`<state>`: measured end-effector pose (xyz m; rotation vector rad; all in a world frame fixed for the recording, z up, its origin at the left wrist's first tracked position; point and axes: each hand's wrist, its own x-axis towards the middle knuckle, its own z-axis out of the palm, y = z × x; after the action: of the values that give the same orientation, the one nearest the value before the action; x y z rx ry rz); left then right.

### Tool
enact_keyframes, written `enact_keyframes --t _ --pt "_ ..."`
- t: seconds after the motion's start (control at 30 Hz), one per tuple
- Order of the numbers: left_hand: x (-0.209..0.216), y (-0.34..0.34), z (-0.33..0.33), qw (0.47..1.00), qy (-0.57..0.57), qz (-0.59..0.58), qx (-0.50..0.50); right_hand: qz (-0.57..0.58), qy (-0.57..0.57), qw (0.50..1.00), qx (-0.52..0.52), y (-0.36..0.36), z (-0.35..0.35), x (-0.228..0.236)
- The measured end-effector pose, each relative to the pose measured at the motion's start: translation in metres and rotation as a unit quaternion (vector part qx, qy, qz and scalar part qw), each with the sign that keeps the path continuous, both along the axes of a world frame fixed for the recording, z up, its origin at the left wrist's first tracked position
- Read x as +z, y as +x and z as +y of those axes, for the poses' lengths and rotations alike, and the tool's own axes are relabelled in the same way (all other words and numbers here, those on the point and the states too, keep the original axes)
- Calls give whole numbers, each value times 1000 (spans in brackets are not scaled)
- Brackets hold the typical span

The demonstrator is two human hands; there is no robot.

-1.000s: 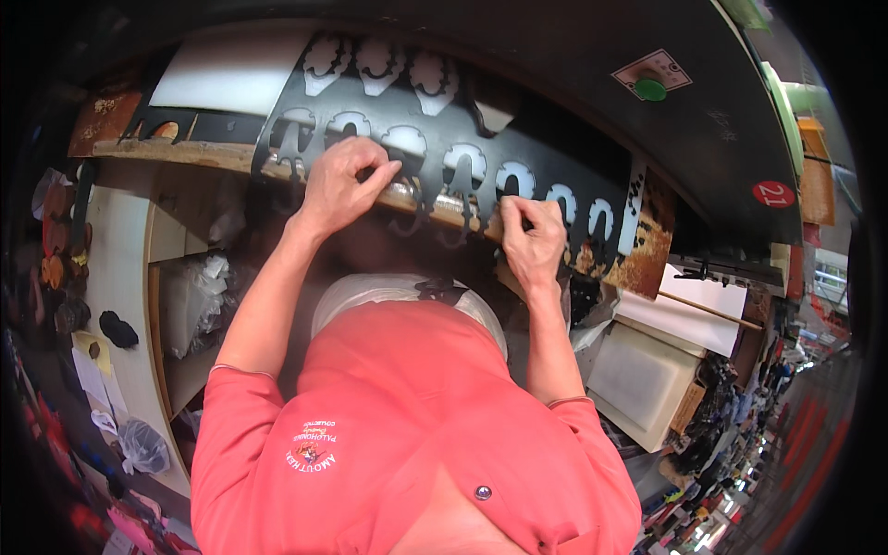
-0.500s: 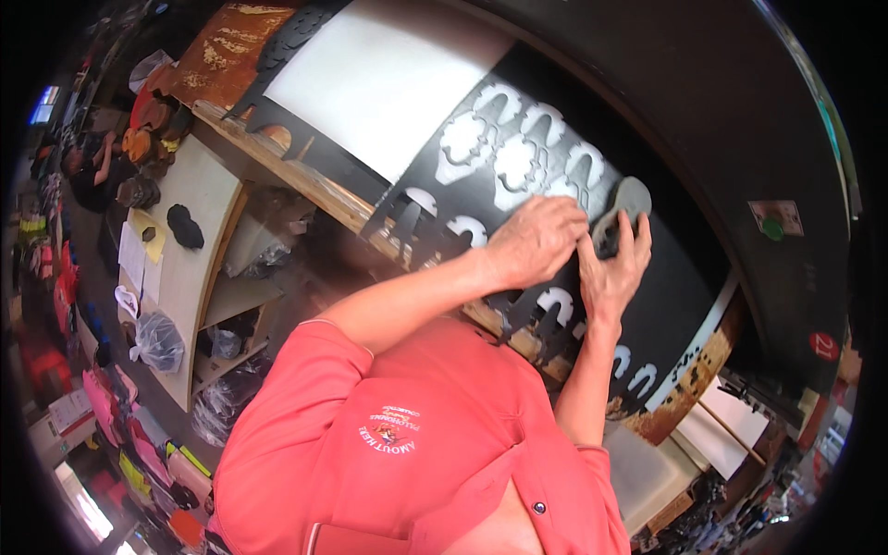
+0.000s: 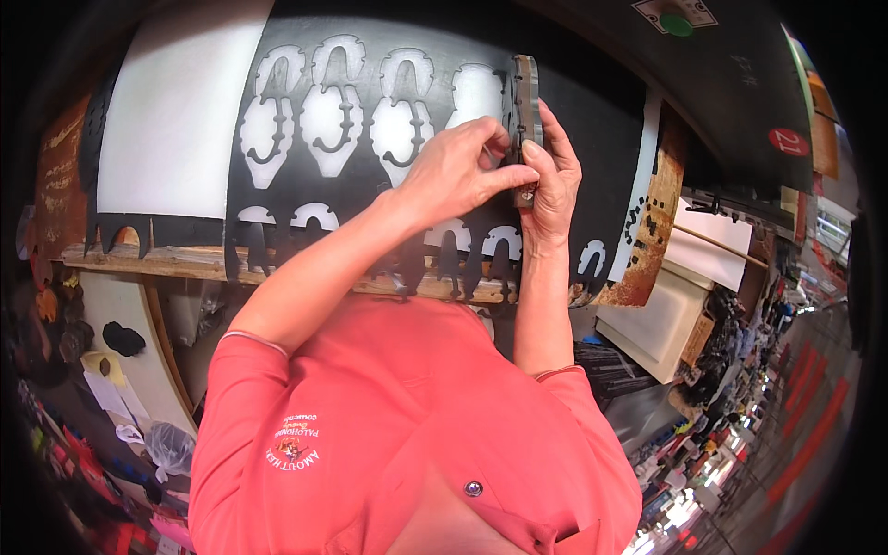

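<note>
Both hands meet at upper centre: left hand (image 3: 453,171) and right hand (image 3: 553,180) are clamped on a grey cutting die (image 3: 525,111), pressed against the black punched sheet (image 3: 370,120). White board (image 3: 171,120) upper left, wooden shelf (image 3: 185,264) below.

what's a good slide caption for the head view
Both hands, left hand and right hand, grip a dark cut-out piece above a black sheet full of shaped holes.
</note>
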<state>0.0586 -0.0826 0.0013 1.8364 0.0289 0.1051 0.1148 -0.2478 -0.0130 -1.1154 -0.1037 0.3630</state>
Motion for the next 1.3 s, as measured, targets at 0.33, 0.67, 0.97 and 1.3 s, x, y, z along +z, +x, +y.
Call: enact_keyframes --t 0.33,0.67,0.97,1.3 --pt "-8 -14 36 990 -97 76 74 15 64 998 -17 2 -3 -6" --pt "5 -75 80 952 -210 152 164 10 69 997 -35 0 0 -11" --pt "16 -125 154 955 -126 119 241 -153 -119 981 -17 -8 14 -8" --pt "20 -121 104 957 -204 123 164 -509 -337 792 8 -51 80 43"
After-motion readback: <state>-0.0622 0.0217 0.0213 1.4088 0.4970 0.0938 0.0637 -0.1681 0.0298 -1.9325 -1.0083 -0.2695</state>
